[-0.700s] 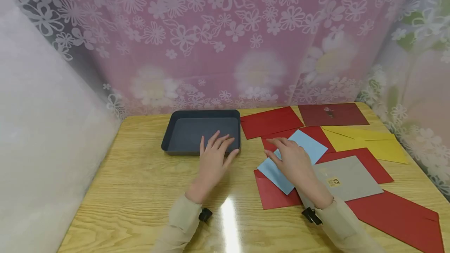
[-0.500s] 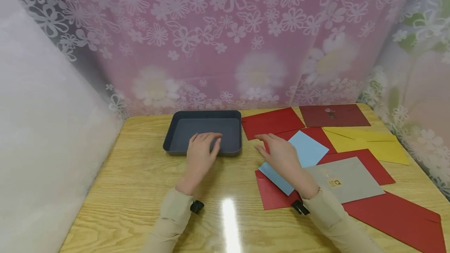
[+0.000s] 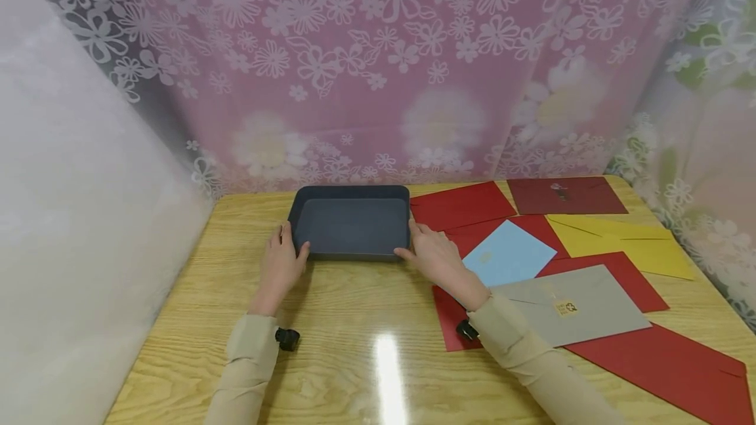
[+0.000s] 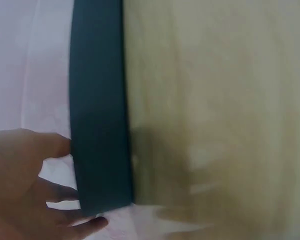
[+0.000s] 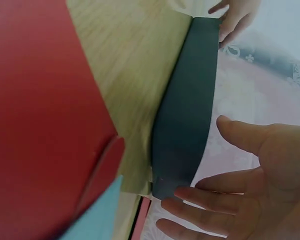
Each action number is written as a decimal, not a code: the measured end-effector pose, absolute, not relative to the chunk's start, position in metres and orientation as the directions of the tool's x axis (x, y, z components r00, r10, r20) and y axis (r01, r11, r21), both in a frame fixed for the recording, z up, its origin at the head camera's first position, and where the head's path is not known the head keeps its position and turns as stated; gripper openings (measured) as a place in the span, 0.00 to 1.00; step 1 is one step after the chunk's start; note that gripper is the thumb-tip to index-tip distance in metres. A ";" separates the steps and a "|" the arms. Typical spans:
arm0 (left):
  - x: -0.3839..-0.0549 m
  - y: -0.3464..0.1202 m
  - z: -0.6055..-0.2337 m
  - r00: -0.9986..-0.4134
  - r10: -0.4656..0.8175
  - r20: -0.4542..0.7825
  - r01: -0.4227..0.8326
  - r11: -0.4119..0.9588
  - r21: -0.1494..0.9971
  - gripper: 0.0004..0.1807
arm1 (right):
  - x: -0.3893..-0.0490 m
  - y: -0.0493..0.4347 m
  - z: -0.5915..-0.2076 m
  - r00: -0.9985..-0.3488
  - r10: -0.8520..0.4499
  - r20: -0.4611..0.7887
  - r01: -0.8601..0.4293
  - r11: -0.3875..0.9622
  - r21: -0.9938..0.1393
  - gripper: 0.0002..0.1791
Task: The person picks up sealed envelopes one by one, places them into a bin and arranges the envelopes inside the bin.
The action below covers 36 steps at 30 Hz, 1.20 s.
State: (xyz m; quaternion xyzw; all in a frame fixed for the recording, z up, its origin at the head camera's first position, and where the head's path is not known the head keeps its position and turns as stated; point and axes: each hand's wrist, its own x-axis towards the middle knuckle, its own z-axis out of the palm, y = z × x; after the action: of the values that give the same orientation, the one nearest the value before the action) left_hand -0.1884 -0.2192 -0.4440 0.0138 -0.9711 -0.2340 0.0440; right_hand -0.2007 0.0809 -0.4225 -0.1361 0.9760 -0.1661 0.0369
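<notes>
A dark tray sits on the table, just below the frame's centre. The left hand straddles its lower-left corner – gripping or merely touching, I cannot tell. The right hand is released, fingers spread at the lower-right corner – left of a blue envelope.

Dark slate-grey rectangular tray, solid colour. Yellow-brown wooden tabletop, streaky grain. Pale-blue rectangular envelope, small yellowish mark. Grey rectangular envelope, gold sticker. Yellow flat envelope, plain. Maroon rectangular envelope, small motif. Several red envelopes. Pink cloth backdrop, white flower print. Beige sleeves.
</notes>
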 end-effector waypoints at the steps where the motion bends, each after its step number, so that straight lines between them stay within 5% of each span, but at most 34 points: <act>1: -0.188 -0.221 -0.445 -0.997 -0.046 0.061 -0.014 0.890 0.455 0.39 | -0.201 0.080 -0.424 -0.961 -0.275 -0.033 -0.249 0.911 -0.329 0.45; 36: -0.132 -0.219 -0.444 -0.988 0.049 0.144 0.094 0.939 0.330 0.40 | -0.158 0.097 -0.426 -0.924 -0.369 0.102 -0.383 0.884 -0.267 0.39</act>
State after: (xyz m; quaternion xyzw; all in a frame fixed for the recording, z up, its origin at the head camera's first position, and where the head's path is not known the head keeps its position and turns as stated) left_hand -0.1315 -0.2189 -0.4442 -0.0364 -0.9825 -0.1702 0.0668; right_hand -0.1583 0.0971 -0.4260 -0.1938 0.9703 -0.1425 -0.0243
